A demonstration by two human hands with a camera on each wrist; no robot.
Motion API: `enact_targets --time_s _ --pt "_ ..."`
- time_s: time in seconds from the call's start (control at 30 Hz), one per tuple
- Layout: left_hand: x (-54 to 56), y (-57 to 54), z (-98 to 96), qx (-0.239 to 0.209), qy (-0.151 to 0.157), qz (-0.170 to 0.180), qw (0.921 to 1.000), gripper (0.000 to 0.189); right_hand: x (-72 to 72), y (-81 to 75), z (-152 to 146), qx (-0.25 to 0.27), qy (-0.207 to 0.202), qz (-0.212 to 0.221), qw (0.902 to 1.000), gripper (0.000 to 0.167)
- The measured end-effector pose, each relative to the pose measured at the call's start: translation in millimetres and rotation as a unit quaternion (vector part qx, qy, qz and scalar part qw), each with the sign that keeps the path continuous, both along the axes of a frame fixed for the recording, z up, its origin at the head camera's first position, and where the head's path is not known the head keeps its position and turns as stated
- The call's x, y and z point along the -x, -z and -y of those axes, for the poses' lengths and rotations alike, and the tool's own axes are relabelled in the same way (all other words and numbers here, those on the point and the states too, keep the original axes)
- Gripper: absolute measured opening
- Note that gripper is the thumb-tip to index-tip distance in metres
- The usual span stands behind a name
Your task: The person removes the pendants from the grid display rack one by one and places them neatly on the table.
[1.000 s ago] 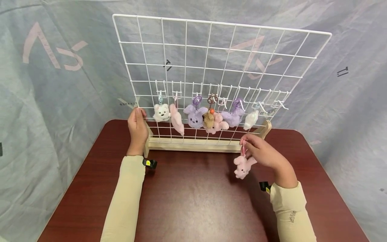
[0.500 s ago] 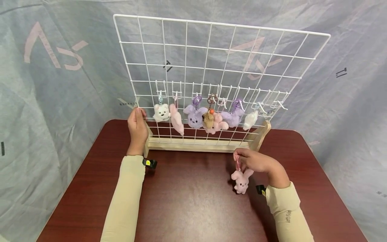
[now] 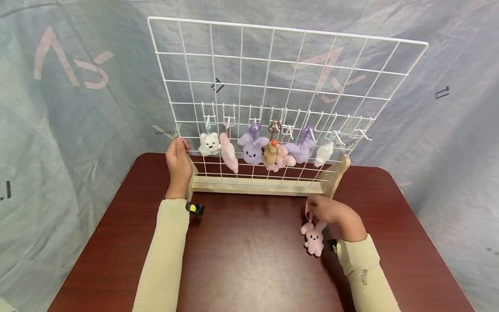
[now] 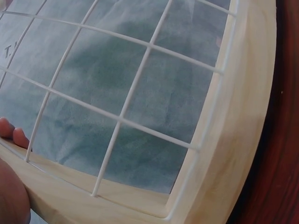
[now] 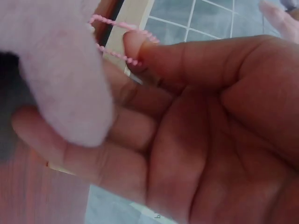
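Note:
My left hand (image 3: 179, 162) grips the left edge of a white wire grid rack (image 3: 288, 30), thumb in front. In the left wrist view, its fingertips (image 4: 19, 137) show behind the wires and the wooden stand (image 4: 243, 121) runs down the right. My right hand (image 3: 331, 212) pinches the pink bead chain (image 5: 119, 23) of a pink plush bunny keychain (image 3: 313, 240) between thumb and forefinger. The bunny hangs close over the table, right of centre, facing up toward the head camera. One bunny ear (image 5: 74, 93) lies across the other fingers in the right wrist view.
Along the rack's hooks hang a white bear keychain (image 3: 209, 144), a purple bunny keychain (image 3: 252, 151), a brown plush keychain (image 3: 269, 154) and several others. A hook (image 3: 362, 135) at the far right bears nothing. Beneath is a dark red table (image 3: 249, 260); grey cloth (image 3: 97, 130) surrounds it.
My right hand has come down from beside the rack's right base toward the table, bringing the pink bunny keychain lower and nearer. My left hand keeps its place on the rack.

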State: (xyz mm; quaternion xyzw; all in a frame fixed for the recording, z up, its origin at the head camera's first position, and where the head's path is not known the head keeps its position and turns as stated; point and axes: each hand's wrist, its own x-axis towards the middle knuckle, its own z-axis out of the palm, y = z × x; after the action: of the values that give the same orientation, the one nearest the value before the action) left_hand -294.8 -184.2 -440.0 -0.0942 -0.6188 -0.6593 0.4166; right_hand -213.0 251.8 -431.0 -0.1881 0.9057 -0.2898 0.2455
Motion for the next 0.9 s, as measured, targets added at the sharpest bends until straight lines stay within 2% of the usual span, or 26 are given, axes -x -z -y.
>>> enact_targets --time_s 0.13,0.37,0.6,0.67,0.8,0.9 --pt "1.0 0.8 -1.9 0.000 -0.003 -0.001 1.0000 0.043 -1.3 -0.5 0.4 -0.044 0.007 -0.027 0.9987 0.016" --pt "0.4 0.9 -1.3 0.001 -0.008 -0.002 1.0000 0.042 1.1 4.2 1.5 -0.080 0.006 -0.085 0.9931 0.012" --pt "1.7 0.5 -2.1 -0.007 -0.007 -0.005 0.9999 0.040 4.3 9.1 3.5 -0.115 0.012 -0.117 0.9864 0.015" --pt "2.1 1.1 -1.8 -0.009 -0.005 -0.005 0.9999 0.041 3.6 10.9 4.6 -0.108 0.021 -0.111 0.9877 0.017" --pt "2.1 2.1 -1.0 -0.009 0.001 -0.009 0.9999 0.043 0.4 13.6 6.2 -0.067 0.058 -0.059 0.9943 0.024" --pt "1.5 2.0 -0.1 -0.005 0.003 -0.016 0.9999 0.044 -2.1 14.3 6.7 -0.037 0.078 -0.023 0.9960 0.024"
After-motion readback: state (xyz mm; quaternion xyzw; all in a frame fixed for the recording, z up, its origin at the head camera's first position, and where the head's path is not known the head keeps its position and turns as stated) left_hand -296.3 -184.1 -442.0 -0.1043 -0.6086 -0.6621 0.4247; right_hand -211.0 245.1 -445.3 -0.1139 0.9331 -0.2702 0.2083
